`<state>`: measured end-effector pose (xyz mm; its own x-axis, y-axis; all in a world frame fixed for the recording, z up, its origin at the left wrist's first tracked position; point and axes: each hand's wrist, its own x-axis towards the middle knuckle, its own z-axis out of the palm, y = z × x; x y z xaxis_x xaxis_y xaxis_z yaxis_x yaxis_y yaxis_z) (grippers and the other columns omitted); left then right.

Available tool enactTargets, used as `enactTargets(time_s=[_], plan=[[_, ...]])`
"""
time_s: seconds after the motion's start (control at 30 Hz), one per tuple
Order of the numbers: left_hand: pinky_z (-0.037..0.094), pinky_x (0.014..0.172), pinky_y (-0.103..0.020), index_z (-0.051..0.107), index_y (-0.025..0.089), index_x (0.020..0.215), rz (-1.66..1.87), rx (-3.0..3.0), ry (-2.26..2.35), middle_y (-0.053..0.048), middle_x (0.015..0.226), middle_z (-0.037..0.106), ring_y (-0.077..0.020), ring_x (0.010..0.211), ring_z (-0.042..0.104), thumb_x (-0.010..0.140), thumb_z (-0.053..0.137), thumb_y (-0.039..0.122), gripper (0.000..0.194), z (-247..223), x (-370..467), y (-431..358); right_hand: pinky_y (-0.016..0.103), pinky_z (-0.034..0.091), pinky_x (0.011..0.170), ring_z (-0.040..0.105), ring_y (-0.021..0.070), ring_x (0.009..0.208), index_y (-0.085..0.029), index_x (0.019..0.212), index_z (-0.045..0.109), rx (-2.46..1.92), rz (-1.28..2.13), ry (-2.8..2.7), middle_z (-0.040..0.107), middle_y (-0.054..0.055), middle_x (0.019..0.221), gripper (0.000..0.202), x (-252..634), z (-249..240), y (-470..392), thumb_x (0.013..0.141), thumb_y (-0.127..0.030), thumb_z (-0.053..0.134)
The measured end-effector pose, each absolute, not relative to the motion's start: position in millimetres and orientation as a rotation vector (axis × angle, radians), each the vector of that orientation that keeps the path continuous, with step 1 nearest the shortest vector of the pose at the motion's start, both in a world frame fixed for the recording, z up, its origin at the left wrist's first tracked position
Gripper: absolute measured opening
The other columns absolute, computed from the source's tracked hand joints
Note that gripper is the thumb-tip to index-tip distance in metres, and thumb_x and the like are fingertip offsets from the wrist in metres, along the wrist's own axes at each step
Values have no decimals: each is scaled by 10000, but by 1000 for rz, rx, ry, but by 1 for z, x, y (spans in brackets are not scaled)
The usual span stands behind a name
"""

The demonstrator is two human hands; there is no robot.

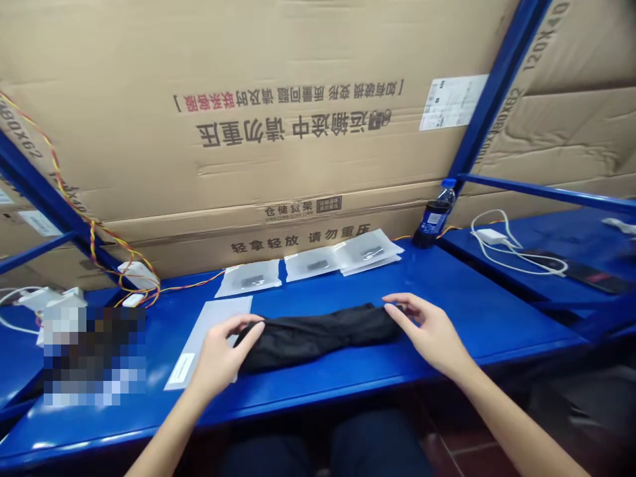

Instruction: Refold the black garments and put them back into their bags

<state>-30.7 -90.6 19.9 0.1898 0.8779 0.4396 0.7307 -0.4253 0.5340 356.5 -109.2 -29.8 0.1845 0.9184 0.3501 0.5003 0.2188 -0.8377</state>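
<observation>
A black cloth item (318,334), folded into a long narrow strip, lies across the front of the blue tabletop (318,391). My left hand (226,348) grips its left end between thumb and fingers. At the opposite end, my right hand (430,328) pinches the cloth, with the fingers bent over its edge. What kind of garment it is does not show. Beside my left hand lies a flat frosted plastic bag (206,334) with a white label at its near corner; the hand and cloth cover part of it.
Several frosted bags (311,255) with dark print or contents line the back edge. A dark drink bottle (434,218) stands back right. Cardboard (298,165) forms the rear wall between blue posts (491,93). Twisted wires (94,232) run left; a charger (491,236) with white cable lies right.
</observation>
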Motion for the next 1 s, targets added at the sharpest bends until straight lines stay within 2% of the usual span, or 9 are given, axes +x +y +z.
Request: enactTargets(time_s=[0.1,0.2,0.27,0.37,0.47,0.57,0.7,0.83,1.0], plan=[[565,596,-323,792,222,961,927,2328,1652,-18,690,706,-210,597,662,953,582,409,281,10,-31,-69,343,530,561,642,220,598,-221,984,744,-1529,450,-1533,665,20,661,446,352,-35,-84,924,-633,581],[581,668,-357,786,224,983,894,2424,1647,-34,762,724,-242,701,692,915,604,315,214,0,-33,-66,346,483,533,615,222,552,-239,875,737,-1657,348,-1600,639,19,613,418,346,-40,-73,928,-606,544],[598,797,-403,771,231,1038,953,2526,1633,-61,921,754,-272,877,712,916,574,231,231,-2,-31,-71,372,513,583,662,250,617,-246,886,745,-1674,338,-1608,700,48,687,418,342,-41,-72,950,-591,518],[585,934,-446,740,233,1130,1045,2659,1523,-84,1122,746,-282,1066,695,957,510,152,299,2,-17,-82,461,584,786,741,330,898,-235,997,760,-1661,341,-1591,793,118,981,429,337,-41,-75,946,-607,553],[568,1020,-453,718,225,1205,963,2743,1322,-96,1259,728,-276,1182,677,1022,515,196,275,4,9,-87,523,571,946,716,371,1108,-215,1105,759,-1618,399,-1539,777,141,1171,444,335,-39,-77,896,-589,643],[558,1063,-468,706,211,1255,781,2810,1181,-107,1357,706,-287,1239,670,1028,586,256,261,-2,35,-85,491,591,884,738,335,987,-208,1157,757,-1524,476,-1419,791,118,1067,488,334,-36,-74,871,-597,685],[584,1014,-497,712,163,1259,718,2922,1243,-145,1304,737,-318,1194,701,1039,565,238,275,-22,50,-81,421,591,822,736,294,927,-182,1113,767,-1389,529,-1383,795,121,1027,529,335,-35,-56,853,-637,692],[557,1067,-506,700,158,1310,780,2999,1359,-155,1314,741,-325,1251,687,1068,507,250,323,-40,50,-85,461,572,797,717,302,823,-164,1004,769,-1504,514,-1417,781,129,892,566,336,-45,-38,806,-682,657],[522,1132,-531,671,168,1379,729,2957,1371,-141,1417,690,-330,1338,638,1081,514,409,414,-43,45,-91,561,467,1015,632,394,1123,-201,1054,756,-1609,438,-1510,743,168,1122,514,327,-51,-41,792,-636,684]])
